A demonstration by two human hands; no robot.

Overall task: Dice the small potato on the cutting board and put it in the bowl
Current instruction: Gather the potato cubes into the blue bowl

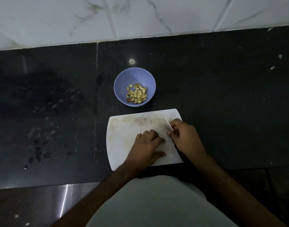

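Both hands over board [124,138], R hand [184,136] w/ knife [168,124].

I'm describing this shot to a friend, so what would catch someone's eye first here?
Probably the round lilac plastic bowl on the black stone counter, holding pale yellow diced potato pieces. Just nearer the person lies a stained white plastic cutting board, where the left hand rests and the right hand grips a knife, blade pointing towards the bowl.
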